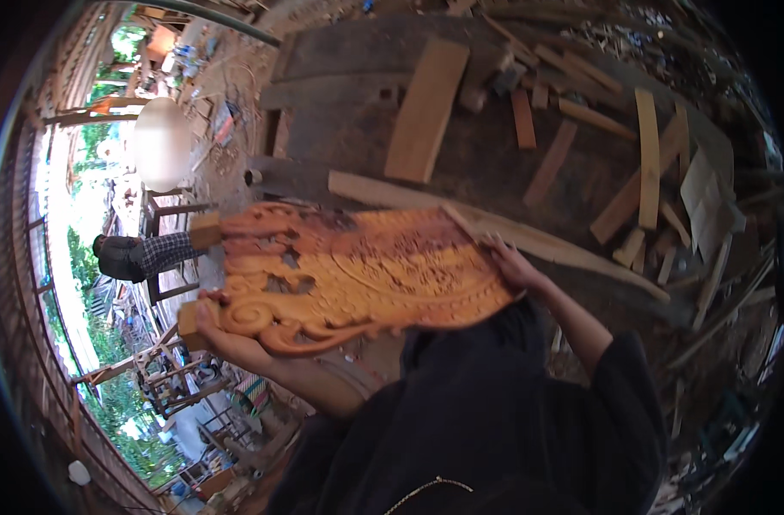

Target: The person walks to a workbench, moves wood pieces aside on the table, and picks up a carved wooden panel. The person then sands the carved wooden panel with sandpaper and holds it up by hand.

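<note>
A carved wooden panel (392,266) is held up in front of my body, with scrollwork, pierced openings and darker reddish patches along its upper part. Two square wooden blocks stick out from its left end. My left hand (224,339) is closed round the lower left corner, beside the lower block (188,324). At the opposite end, my right hand (510,262) grips the right edge, its fingers on the carved face and the thumb out of sight. The panel hides part of the workbench behind it.
Beyond the panel stands a dark workbench (340,116) with a wide board (428,112), a long plank (529,240) and several loose offcuts (648,159). A person (121,257) in a dark top is at the left, near a wooden frame (170,283). Scraps litter the ground.
</note>
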Available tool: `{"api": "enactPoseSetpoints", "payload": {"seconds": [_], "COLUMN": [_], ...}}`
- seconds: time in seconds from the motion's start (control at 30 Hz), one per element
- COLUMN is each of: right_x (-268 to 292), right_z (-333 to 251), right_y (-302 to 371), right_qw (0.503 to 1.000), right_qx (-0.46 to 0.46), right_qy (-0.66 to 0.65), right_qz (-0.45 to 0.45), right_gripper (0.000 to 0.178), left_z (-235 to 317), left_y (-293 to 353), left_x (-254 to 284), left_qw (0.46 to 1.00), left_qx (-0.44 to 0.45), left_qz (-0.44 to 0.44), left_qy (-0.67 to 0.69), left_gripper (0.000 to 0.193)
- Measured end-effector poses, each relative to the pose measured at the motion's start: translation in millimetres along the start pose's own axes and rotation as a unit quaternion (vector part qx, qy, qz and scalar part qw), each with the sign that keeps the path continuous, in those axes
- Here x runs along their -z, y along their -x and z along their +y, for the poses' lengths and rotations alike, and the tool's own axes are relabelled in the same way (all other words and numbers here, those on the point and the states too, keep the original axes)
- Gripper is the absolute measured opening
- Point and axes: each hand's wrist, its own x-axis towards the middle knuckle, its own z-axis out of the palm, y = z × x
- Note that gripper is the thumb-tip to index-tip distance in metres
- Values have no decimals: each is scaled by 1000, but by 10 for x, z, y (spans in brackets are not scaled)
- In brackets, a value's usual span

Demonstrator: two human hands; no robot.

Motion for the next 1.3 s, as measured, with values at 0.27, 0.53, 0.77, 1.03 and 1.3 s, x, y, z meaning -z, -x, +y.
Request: {"api": "enactPoseSetpoints", "payload": {"seconds": [0.27, 0.53, 0.77, 1.03, 1.3], "right_x": [-193, -215, 134, 410, 49], "right_z": [-94, -195, -282, -316, -251], "right_y": [-1068, -1507, -850, -51, -357], "right_qw": [987, 990, 983, 995, 988], "right_qx": [2, -57, 2, -7, -5], "right_qy": [139, 90, 182, 93, 74], "right_qz": [77, 91, 10, 41, 135], "right_gripper": [35, 32, 39, 31, 33], "left_z": [81, 166, 110, 98, -2], "left_y": [67, 175, 76, 94, 73], "left_x": [-118, -223, -90, -85, -32], "left_qw": [999, 998, 999, 996, 997], "left_qx": [-36, -53, -35, -66, -53], "left_qz": [-31, -21, 8, 34, 6], "left_qy": [-1, -17, -5, 40, 56], "left_gripper": [26, 27, 26, 39, 44]}}
